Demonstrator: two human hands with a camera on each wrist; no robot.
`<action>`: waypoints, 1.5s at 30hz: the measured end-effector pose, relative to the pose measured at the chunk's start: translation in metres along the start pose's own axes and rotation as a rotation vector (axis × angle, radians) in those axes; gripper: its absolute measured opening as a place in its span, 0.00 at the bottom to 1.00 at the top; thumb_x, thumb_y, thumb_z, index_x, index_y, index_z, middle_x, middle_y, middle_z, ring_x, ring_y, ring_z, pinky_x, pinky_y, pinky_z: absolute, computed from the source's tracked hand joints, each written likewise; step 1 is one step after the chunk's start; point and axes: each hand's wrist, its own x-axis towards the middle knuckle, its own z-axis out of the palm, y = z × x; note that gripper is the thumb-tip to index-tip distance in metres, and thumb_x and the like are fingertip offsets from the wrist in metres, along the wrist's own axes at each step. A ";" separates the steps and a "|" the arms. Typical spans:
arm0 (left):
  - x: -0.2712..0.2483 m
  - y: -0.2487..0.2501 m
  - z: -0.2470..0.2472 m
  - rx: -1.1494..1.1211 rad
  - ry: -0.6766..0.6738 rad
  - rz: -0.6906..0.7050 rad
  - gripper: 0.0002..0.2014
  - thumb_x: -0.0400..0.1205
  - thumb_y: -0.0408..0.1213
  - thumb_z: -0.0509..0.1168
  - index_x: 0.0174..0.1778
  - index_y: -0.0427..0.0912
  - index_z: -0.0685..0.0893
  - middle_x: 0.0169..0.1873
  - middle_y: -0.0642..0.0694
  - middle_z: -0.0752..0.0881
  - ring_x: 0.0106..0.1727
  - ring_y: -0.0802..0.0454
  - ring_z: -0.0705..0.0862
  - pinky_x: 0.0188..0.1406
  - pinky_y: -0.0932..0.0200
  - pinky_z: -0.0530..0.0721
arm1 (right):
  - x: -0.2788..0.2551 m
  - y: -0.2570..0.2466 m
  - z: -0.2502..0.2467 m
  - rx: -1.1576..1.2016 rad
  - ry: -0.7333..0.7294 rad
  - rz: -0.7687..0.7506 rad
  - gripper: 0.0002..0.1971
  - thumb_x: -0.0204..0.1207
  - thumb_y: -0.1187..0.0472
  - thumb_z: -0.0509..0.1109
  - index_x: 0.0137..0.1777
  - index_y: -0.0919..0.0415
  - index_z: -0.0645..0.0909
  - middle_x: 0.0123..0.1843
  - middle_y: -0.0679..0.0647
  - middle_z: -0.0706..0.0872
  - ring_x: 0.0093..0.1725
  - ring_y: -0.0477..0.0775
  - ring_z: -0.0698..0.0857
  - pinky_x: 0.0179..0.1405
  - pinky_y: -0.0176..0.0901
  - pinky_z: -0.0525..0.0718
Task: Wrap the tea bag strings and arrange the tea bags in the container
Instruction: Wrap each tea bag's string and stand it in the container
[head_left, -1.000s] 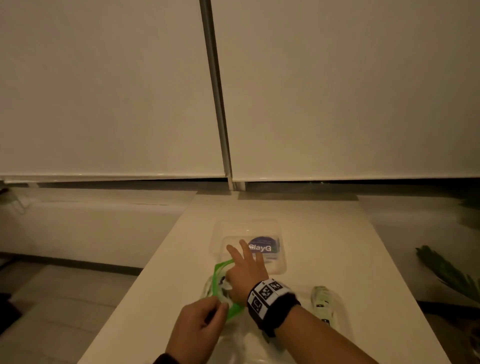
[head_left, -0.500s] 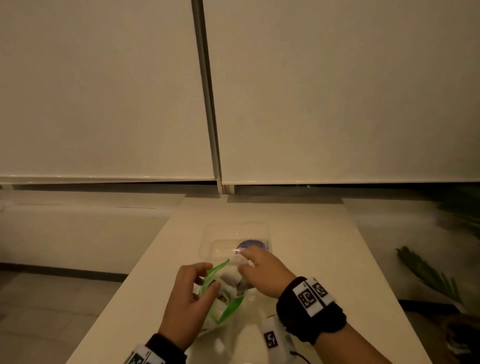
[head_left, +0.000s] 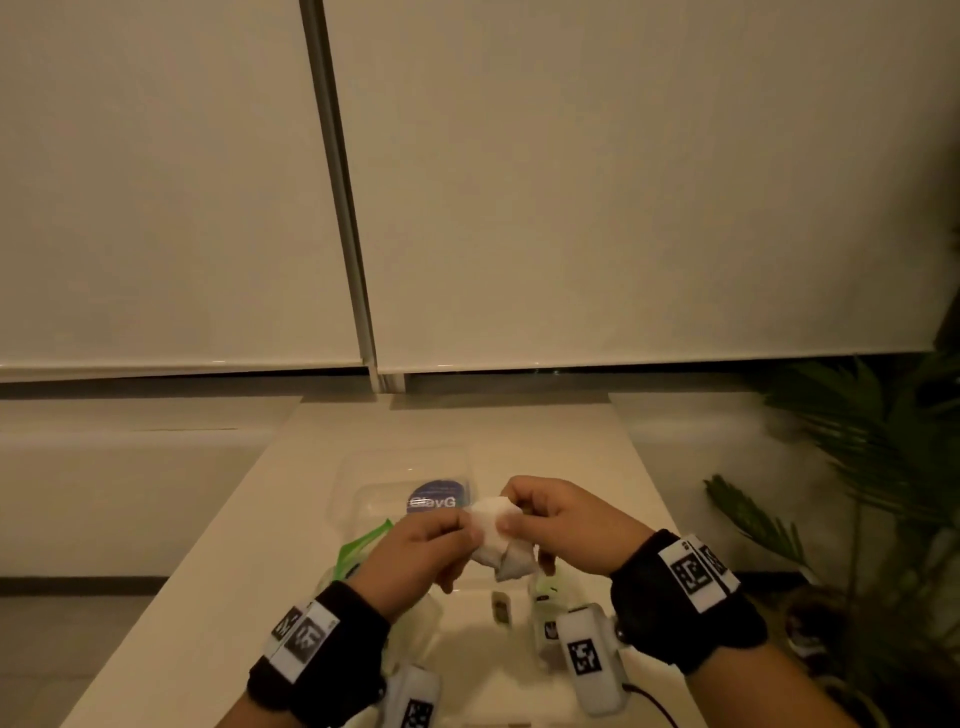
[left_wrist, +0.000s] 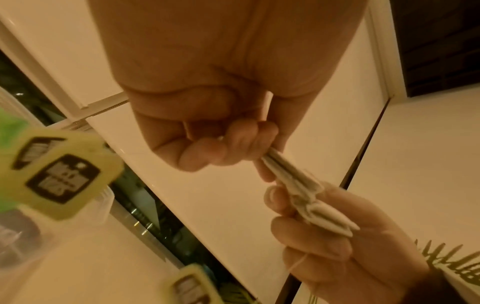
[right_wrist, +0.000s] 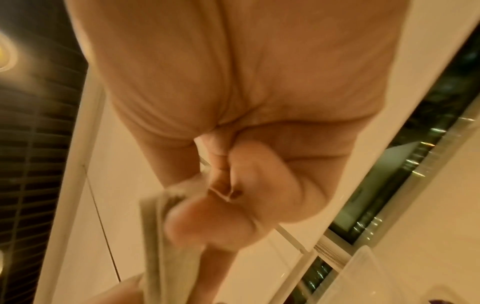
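Pinching tea bags (head_left: 498, 540) with both hands' fingers (left_wrist: 244, 139), bag count unclear, right-wrist view blurred

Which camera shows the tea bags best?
The left wrist view: the tea bags show edge-on, sharp, pinched by both hands. The head view shows them small, partly behind fingers. The right wrist view shows them blurred at the bottom.

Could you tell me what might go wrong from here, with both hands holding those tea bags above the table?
1. The left hand and right hand pinch several tea bags as one bunch; a loose pinch could drop some onto the table.
2. The thin string trails over the right hand's fingers, so it may snag or tangle.
3. Dangling tags could catch on the clear container.
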 end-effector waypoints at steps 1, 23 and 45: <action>0.002 0.002 -0.001 0.000 0.025 0.015 0.19 0.68 0.47 0.70 0.37 0.31 0.82 0.21 0.46 0.73 0.23 0.52 0.70 0.25 0.60 0.71 | -0.003 0.003 -0.002 0.049 0.001 0.005 0.04 0.82 0.63 0.66 0.46 0.55 0.77 0.34 0.51 0.84 0.28 0.49 0.80 0.22 0.39 0.75; -0.013 0.030 0.004 -0.089 0.124 0.100 0.06 0.68 0.40 0.71 0.35 0.44 0.82 0.25 0.46 0.73 0.19 0.55 0.64 0.19 0.66 0.62 | -0.014 -0.006 0.005 0.697 0.172 -0.044 0.07 0.80 0.65 0.62 0.50 0.69 0.77 0.45 0.64 0.84 0.44 0.59 0.85 0.36 0.55 0.87; 0.001 0.028 0.029 0.166 -0.161 0.010 0.10 0.82 0.32 0.66 0.59 0.45 0.82 0.43 0.47 0.89 0.27 0.47 0.76 0.22 0.57 0.77 | -0.018 -0.014 0.001 0.569 0.094 -0.186 0.10 0.65 0.72 0.60 0.29 0.61 0.79 0.45 0.59 0.83 0.46 0.60 0.80 0.44 0.49 0.80</action>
